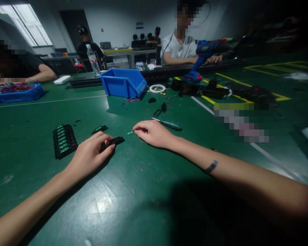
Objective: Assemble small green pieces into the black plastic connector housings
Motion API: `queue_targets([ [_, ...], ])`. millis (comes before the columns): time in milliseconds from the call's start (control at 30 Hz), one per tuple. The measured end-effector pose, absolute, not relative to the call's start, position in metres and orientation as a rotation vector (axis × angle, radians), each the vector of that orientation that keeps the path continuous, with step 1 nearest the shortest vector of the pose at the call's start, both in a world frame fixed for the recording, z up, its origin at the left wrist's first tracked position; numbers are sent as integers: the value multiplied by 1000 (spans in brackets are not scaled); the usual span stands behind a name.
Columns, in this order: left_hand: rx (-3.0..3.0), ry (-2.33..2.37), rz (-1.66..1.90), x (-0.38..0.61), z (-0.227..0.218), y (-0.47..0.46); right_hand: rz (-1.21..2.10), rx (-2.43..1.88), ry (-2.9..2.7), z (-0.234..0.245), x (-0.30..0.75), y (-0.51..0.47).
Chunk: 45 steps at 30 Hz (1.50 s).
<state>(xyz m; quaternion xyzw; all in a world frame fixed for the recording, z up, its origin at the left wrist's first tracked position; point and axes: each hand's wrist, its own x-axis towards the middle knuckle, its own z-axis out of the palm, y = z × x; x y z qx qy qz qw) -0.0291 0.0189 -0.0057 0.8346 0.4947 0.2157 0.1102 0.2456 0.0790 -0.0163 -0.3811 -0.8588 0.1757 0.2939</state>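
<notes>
My left hand [91, 153] rests on the green table with its fingers pinched round a small black plastic housing [117, 140]. My right hand [152, 132] lies curled on the table, its fingertips touching a tiny green circuit board [130, 133] just right of that housing. Another black housing with a green board in it [99, 129] lies beyond my left hand. A row of several such housings [63, 140] sits side by side to the left. A green-handled screwdriver [169, 124] lies just behind my right hand.
A blue bin [123, 82] stands further back, with small black parts [160, 109] and a white tape ring [157, 89] near it. A person in a white shirt across the table holds a blue power driver [200, 59]. Another person's arm rests at far left by a blue tray [15, 92].
</notes>
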Motion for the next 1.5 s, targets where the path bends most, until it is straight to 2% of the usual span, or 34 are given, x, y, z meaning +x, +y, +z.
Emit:
queue_targets([
  [1500,2421,1504,581,-33,-10,21,470,-995,-2299,-18,245,80],
])
